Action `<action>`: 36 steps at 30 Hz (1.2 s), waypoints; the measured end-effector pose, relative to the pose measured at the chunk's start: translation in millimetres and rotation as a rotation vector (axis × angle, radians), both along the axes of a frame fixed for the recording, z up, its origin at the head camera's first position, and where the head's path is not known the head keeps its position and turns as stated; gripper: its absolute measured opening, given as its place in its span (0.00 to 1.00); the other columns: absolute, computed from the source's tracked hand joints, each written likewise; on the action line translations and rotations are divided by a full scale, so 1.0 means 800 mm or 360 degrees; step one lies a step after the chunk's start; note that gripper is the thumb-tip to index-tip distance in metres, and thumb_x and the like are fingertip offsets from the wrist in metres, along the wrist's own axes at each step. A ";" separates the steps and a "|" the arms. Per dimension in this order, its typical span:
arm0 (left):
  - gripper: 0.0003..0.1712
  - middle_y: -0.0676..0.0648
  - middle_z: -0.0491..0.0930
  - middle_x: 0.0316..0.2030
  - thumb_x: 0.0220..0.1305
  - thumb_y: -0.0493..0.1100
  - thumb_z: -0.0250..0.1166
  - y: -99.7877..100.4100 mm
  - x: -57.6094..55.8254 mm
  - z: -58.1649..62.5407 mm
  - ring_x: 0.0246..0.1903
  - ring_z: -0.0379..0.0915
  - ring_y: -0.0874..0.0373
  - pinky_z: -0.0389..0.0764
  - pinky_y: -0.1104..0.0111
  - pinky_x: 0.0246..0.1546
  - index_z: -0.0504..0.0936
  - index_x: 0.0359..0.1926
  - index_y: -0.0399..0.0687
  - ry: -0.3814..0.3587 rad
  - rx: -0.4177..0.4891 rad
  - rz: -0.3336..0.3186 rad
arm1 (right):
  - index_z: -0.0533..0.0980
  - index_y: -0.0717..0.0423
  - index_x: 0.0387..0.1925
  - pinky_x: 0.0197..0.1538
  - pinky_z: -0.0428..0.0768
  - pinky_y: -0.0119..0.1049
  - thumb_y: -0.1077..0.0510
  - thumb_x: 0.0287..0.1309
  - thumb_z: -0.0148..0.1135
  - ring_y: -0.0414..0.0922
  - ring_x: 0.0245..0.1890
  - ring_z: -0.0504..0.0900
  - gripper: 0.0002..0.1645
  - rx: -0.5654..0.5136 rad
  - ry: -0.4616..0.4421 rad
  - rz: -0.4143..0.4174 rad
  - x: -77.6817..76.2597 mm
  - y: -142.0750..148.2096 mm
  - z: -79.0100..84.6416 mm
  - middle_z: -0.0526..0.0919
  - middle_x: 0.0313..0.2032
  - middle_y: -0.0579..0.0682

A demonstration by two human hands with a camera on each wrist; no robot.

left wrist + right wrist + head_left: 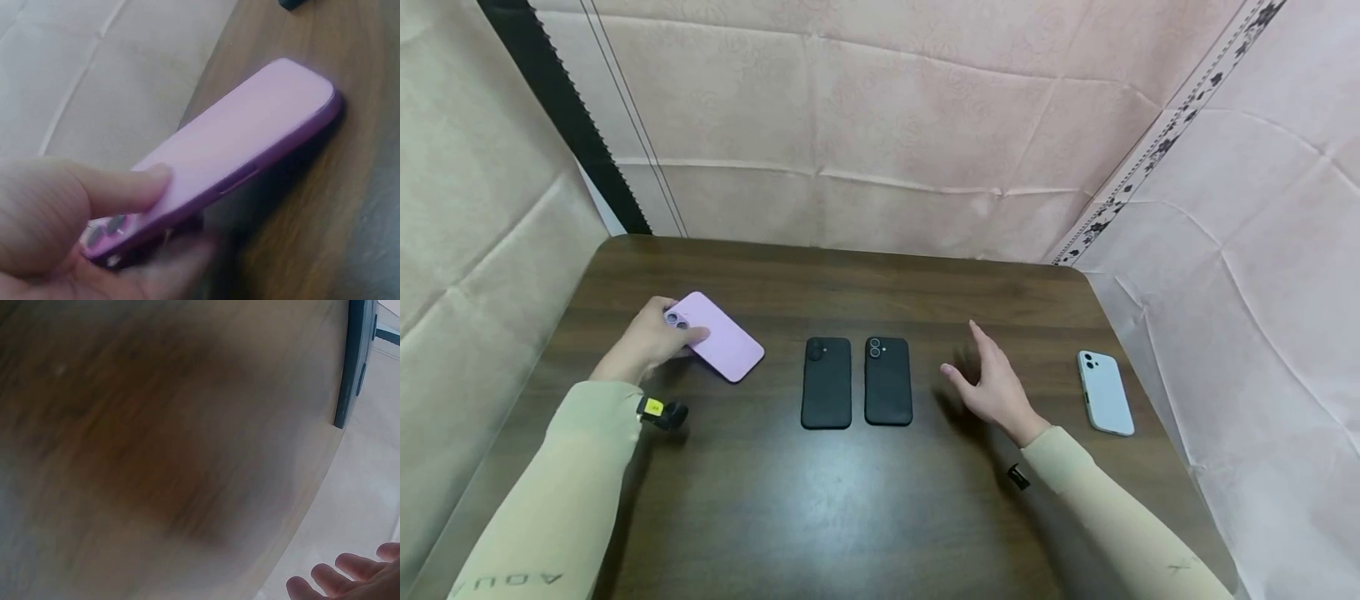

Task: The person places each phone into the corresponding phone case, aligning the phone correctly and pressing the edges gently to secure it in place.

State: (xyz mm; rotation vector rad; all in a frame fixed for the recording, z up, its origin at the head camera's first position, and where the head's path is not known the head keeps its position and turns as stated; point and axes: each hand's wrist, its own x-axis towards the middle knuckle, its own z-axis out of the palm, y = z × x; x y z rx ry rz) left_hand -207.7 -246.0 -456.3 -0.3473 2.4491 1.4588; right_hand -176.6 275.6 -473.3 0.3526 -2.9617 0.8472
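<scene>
The left hand [658, 337] pinches the lilac smartphone [724, 343] by its camera end over the bench's [737, 517] left side, thumb [131, 190] on its back, probably for steadiness; the right hand [996, 390], fingers spread, holds nothing; two black smartphones [826, 385] lie parallel, presumably aligned.

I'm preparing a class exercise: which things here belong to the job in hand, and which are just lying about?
Job:
purple phone, held in the left grip
probably two black phones and light blue phone, lying untouched on the table

Just about, it seems:
cloth behind the table
wrist strap
</scene>
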 end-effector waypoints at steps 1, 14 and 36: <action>0.52 0.25 0.58 0.62 0.63 0.47 0.68 0.001 0.000 -0.001 0.56 0.67 0.33 0.77 0.51 0.50 0.42 0.72 0.34 0.0020 0.0091 0.0020 | 0.42 0.40 0.76 0.67 0.57 0.57 0.26 0.57 0.52 0.53 0.71 0.54 0.55 -0.0004 -0.0001 -0.0001 0.000 -0.001 0.000 0.52 0.74 0.50; 0.39 0.32 0.64 0.62 0.65 0.42 0.65 0.033 0.006 -0.010 0.56 0.70 0.41 0.80 0.60 0.45 0.52 0.68 0.43 0.0150 0.0572 0.0105 | 0.43 0.40 0.76 0.68 0.58 0.54 0.26 0.57 0.53 0.49 0.71 0.55 0.55 -0.0067 -0.0001 0.0036 -0.003 -0.031 0.006 0.52 0.74 0.46; 0.28 0.42 0.80 0.51 0.61 0.46 0.69 0.168 0.026 0.025 0.46 0.80 0.50 0.79 0.56 0.48 0.69 0.59 0.50 0.0177 0.0634 -0.0115 | 0.45 0.23 0.72 0.51 0.79 0.47 0.37 0.60 0.61 0.49 0.47 0.81 0.47 -0.0760 -0.0422 0.0292 -0.001 -0.127 0.027 0.78 0.53 0.50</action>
